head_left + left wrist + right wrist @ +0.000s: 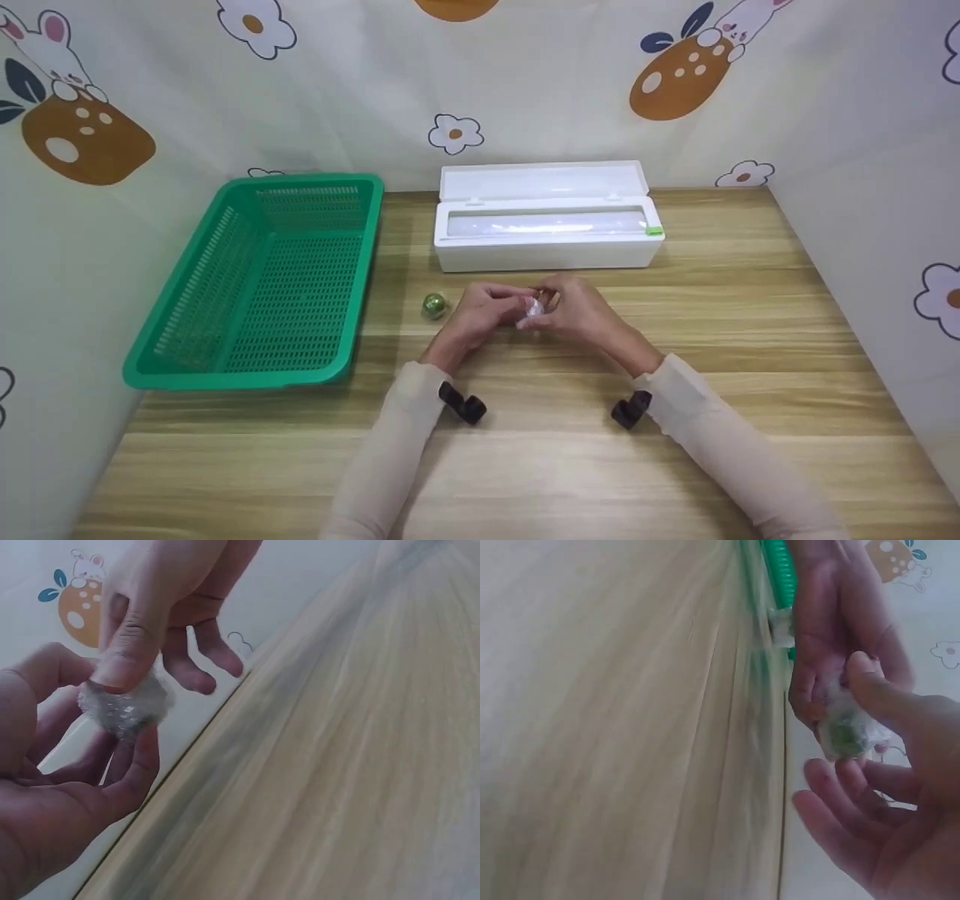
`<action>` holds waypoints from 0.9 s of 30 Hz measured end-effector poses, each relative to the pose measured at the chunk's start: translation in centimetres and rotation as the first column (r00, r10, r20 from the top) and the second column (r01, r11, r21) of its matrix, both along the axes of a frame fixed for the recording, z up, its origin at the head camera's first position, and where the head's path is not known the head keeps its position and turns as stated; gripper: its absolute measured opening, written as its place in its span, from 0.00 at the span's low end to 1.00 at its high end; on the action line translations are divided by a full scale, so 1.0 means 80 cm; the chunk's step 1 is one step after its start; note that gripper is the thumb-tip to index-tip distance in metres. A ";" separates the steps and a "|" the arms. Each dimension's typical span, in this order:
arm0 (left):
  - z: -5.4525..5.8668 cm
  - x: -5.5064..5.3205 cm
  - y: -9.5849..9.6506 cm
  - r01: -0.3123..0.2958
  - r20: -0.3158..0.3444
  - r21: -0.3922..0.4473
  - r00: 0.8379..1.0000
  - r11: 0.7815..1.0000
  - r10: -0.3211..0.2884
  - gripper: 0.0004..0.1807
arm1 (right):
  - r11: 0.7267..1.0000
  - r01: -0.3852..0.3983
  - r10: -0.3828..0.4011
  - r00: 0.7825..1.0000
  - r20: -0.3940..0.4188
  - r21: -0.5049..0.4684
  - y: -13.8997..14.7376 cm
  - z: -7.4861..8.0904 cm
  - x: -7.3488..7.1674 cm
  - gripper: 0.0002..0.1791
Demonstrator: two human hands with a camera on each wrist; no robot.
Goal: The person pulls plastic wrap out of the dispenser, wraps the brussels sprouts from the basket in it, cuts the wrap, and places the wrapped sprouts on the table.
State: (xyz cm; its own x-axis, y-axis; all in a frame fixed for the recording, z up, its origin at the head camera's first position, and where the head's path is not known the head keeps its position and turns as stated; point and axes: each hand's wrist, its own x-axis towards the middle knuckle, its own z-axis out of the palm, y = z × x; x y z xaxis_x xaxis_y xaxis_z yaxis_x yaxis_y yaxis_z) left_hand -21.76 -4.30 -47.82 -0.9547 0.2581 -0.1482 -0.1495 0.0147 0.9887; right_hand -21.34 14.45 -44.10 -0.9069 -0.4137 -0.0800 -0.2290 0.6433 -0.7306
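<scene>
Between the two hands is a small green ball wrapped in crinkled clear plastic film [847,731]; in the head view only a shiny bit of the film [534,307] shows. My left hand [484,311] holds the wrapped ball with curled fingers from the left. From the right, my right hand [577,311] pinches the film, its thumb [127,660] lying on top of the bundle in the left wrist view. A second shiny green ball [434,306] lies on the table just left of my left hand.
Behind the hands stands a white cling film box [547,255], lid raised, with clear film inside and a green tab [654,231] at its right end. A green plastic basket [367,277] sits at the left on the wooden table [720,300]. Patterned cloth [540,90] surrounds the table.
</scene>
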 end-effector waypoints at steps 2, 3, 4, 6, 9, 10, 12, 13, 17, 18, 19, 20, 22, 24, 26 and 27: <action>0.001 0.000 -0.003 0.012 -0.001 -0.009 1.000 1.000 -0.012 0.14 | 0.997 -0.010 0.019 0.993 0.117 -0.078 0.005 0.002 -0.002 0.34; 0.002 0.000 -0.005 0.021 0.009 0.007 1.000 1.000 -0.021 0.15 | 0.991 -0.018 0.041 0.983 0.177 -0.129 0.008 0.003 -0.003 0.34; 0.003 0.000 -0.007 0.025 0.016 0.024 1.000 0.999 -0.026 0.16 | 0.983 -0.018 0.064 0.968 0.245 -0.185 0.013 0.005 -0.005 0.33; 0.005 0.000 -0.009 0.040 0.032 0.079 0.999 0.996 -0.043 0.17 | 0.957 0.007 0.100 0.931 0.352 -0.291 0.021 0.007 -0.009 0.31; 0.007 0.001 -0.010 0.076 0.060 0.179 0.994 0.981 -0.088 0.18 | 0.936 0.032 0.121 0.906 0.407 -0.350 0.025 0.007 -0.013 0.28; 0.007 0.001 -0.010 0.091 0.057 0.191 0.993 0.977 -0.103 0.18 | 0.936 0.046 0.110 0.903 0.415 -0.349 0.024 0.006 -0.013 0.27; 0.005 0.001 -0.010 0.124 0.049 0.217 0.989 0.968 -0.137 0.18 | 0.944 0.066 0.077 0.910 0.407 -0.324 0.020 0.004 -0.013 0.25; 0.004 0.001 -0.010 0.135 0.041 0.222 0.988 0.966 -0.148 0.18 | 0.949 0.071 0.060 0.916 0.398 -0.307 0.017 0.003 -0.013 0.23; 0.000 0.000 -0.010 0.148 0.002 0.211 0.988 0.966 -0.152 0.17 | 0.960 0.113 -0.019 0.939 0.345 -0.257 0.010 -0.001 -0.012 0.19; -0.002 0.000 -0.009 0.148 -0.006 0.206 0.989 0.967 -0.150 0.17 | 0.961 0.120 -0.032 0.943 0.330 -0.250 0.008 -0.001 -0.012 0.19; -0.002 0.000 -0.009 0.145 -0.011 0.198 0.989 0.970 -0.145 0.17 | 0.962 0.127 -0.045 0.947 0.317 -0.243 0.007 -0.002 -0.012 0.19; -0.002 0.000 -0.008 0.140 -0.016 0.192 0.990 0.971 -0.139 0.17 | 0.964 0.125 -0.051 0.953 0.297 -0.235 0.006 -0.002 -0.012 0.19; -0.002 0.001 -0.008 0.123 -0.020 0.184 0.992 0.975 -0.122 0.16 | 0.970 0.101 -0.040 0.964 0.261 -0.222 0.007 -0.003 -0.012 0.19; -0.001 0.001 -0.009 0.109 -0.023 0.175 0.994 0.979 -0.107 0.16 | 0.974 0.072 -0.022 0.974 0.226 -0.214 0.009 -0.004 -0.012 0.20; 0.001 0.002 -0.010 0.095 -0.025 0.165 0.995 0.982 -0.092 0.15 | 0.976 0.035 0.008 0.980 0.197 -0.216 0.012 -0.005 -0.012 0.21; 0.001 0.002 -0.010 0.089 -0.023 0.165 0.996 0.982 -0.087 0.15 | 0.976 0.015 0.026 0.982 0.189 -0.216 0.014 -0.006 -0.012 0.22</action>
State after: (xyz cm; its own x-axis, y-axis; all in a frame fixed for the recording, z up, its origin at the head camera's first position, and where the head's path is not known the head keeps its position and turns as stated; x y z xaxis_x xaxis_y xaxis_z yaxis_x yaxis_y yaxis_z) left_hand -21.59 -5.12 -47.73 -0.9290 0.3610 -0.0813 -0.1391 -0.1373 0.9807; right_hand -22.26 15.59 -44.54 -0.8815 -0.4448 -0.1583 -0.0763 0.4650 -0.8820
